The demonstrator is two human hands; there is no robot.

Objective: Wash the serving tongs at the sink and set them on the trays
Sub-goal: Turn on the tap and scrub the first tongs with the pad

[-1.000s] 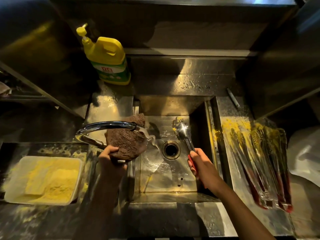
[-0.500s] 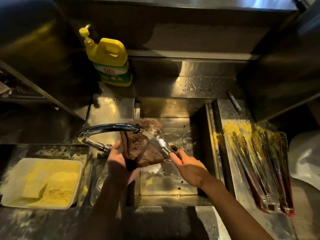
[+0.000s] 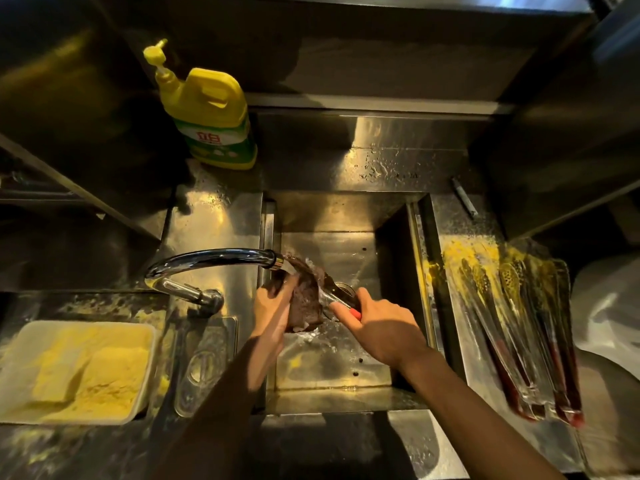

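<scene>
Over the steel sink (image 3: 346,379), my right hand (image 3: 377,323) grips a pair of metal tongs (image 3: 334,292) by their red handle. The tongs' head is wrapped in a brown scrubbing cloth (image 3: 306,299), which my left hand (image 3: 273,306) squeezes around it. Water runs from the curved tap (image 3: 207,259) onto cloth and tongs. Several more red-handled tongs (image 3: 519,337), dusted with yellow powder, lie side by side on the steel tray (image 3: 457,237) to the right of the sink.
A yellow detergent bottle (image 3: 207,116) stands behind the sink at the left. A white tub of yellow powder (image 3: 76,372) sits at the left front. A pen-like stick (image 3: 464,202) lies at the back right. White plastic (image 3: 606,313) bulges at the far right.
My right hand swung the tongs left from over the drain into the cloth under the tap. My left hand folded the cloth around the tongs' head, and both hands now work together.
</scene>
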